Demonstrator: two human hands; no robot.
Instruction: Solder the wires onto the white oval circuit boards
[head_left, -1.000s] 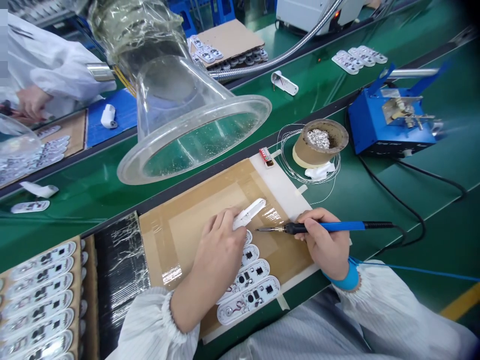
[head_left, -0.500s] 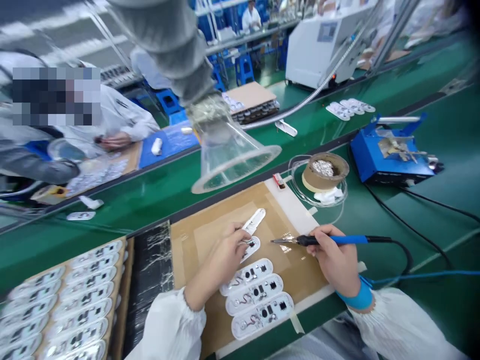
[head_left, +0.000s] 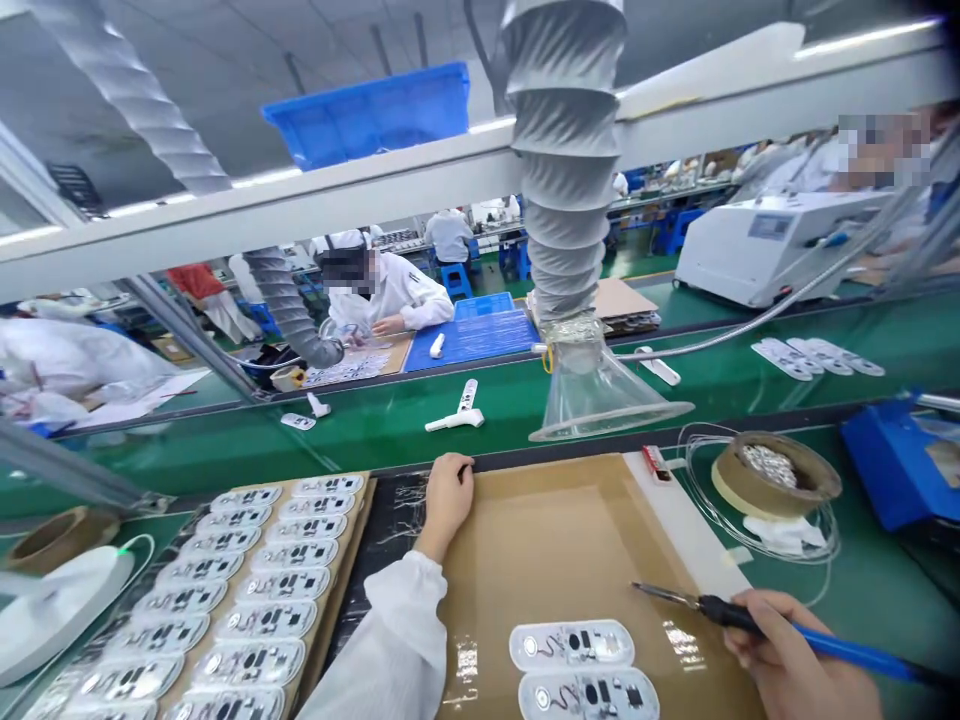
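Observation:
My left hand reaches forward to the far edge of the brown cardboard mat, fingers curled over the edge by the conveyor, holding nothing I can see. A white handheld device lies on the green belt just beyond it. My right hand grips a blue-handled soldering iron, its tip pointing left above the mat. Two white oval circuit boards lie on the mat at the near edge.
A tray of several white boards sits at left. A clear fume funnel hangs over the belt. A solder-wire spool and brown tip-cleaner pot stand at right, beside a blue soldering station. Other workers sit across the conveyor.
The camera tilted up. My left hand left the boards and white piece and reached forward to the mat's far edge. My right hand kept the iron.

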